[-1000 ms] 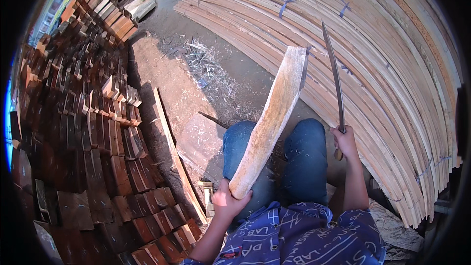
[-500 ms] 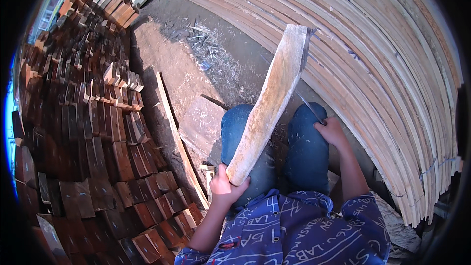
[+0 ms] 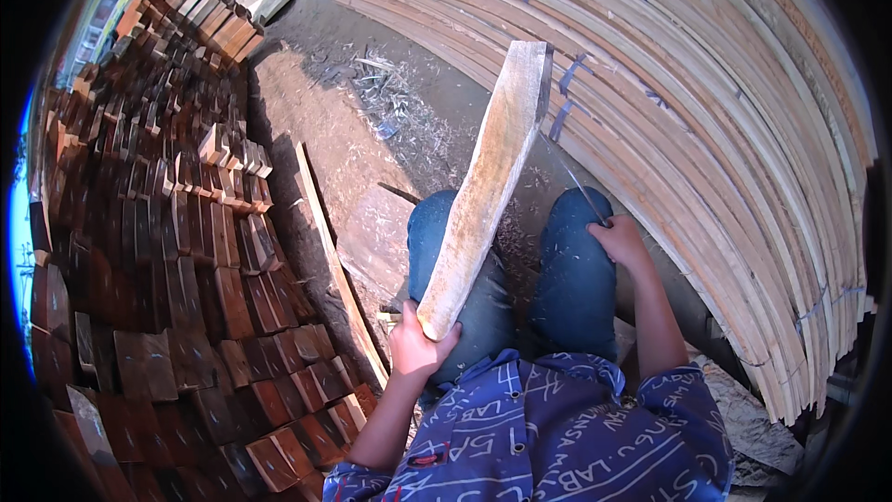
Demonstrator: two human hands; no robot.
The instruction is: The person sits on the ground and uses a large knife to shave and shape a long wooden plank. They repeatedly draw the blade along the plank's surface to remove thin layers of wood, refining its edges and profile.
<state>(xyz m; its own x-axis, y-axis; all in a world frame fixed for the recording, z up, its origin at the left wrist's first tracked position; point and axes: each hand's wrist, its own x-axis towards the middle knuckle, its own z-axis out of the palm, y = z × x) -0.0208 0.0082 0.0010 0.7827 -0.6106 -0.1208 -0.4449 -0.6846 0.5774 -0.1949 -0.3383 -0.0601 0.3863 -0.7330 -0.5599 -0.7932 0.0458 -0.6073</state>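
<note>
While it leans forward and to the right over the person's lap, the long pale wooden slab (image 3: 488, 191) is held by its lower end, its rough top end reaching up toward the stacked boards. The left hand (image 3: 418, 346) is wrapped around that lower end, fingers curled under it, just above the left knee. A thin dark blade (image 3: 569, 175) lies against the slab's right edge, running down and to the right to the right hand (image 3: 621, 242), which is closed on the blade's handle and rests on the right knee. Both knees are in blue jeans (image 3: 571, 284), and fine wood shavings lie in the gap between them under the slab. Below, a blue patterned shirt (image 3: 557, 437) fills the lower middle of the view.

To the right and above, a great pile of long pale planks (image 3: 725, 112) curves across the picture, some bundled with dark straps. Ahead of the knees, the earth floor (image 3: 307, 121) is bare brown dirt, with a scatter of chips and splinters (image 3: 390, 98) near the planks. A single narrow strip of wood (image 3: 334, 260) lies on the ground to the left of the left knee. Beyond it, the whole left side is taken up by rows of short reddish-brown wood blocks (image 3: 167, 251), packed closely together on end.
</note>
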